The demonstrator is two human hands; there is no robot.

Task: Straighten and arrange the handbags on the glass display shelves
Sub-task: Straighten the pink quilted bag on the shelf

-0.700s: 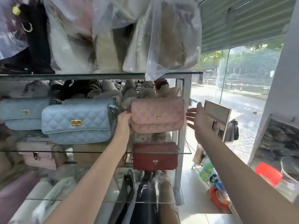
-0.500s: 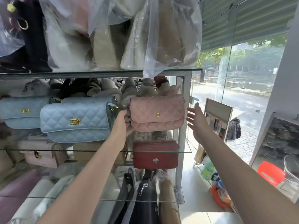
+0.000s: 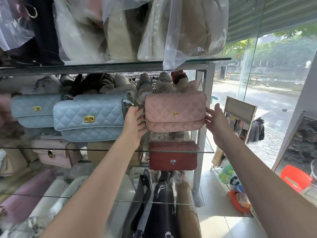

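A pink quilted handbag (image 3: 175,111) stands upright at the right end of the middle glass shelf (image 3: 208,151). My left hand (image 3: 134,124) holds its left end, thumb on the front edge. My right hand (image 3: 216,120) touches its right end with nearly straight fingers. Left of it stand two light blue quilted handbags, one in front (image 3: 89,117) and one further left (image 3: 32,109), both with gold clasps. A red handbag (image 3: 172,156) sits on the shelf below, seen through the glass.
Bags wrapped in clear plastic (image 3: 181,26) fill the top shelf (image 3: 109,67). A pale pink bag (image 3: 54,153) and several more bags lie on the lower shelves. A metal post (image 3: 203,107) marks the rack's right end. Beyond it are a small stand (image 3: 240,112), a red stool (image 3: 295,178) and a glass wall.
My right hand has moved left from open air to touch the pink bag's right end. My left hand stays at its left end.
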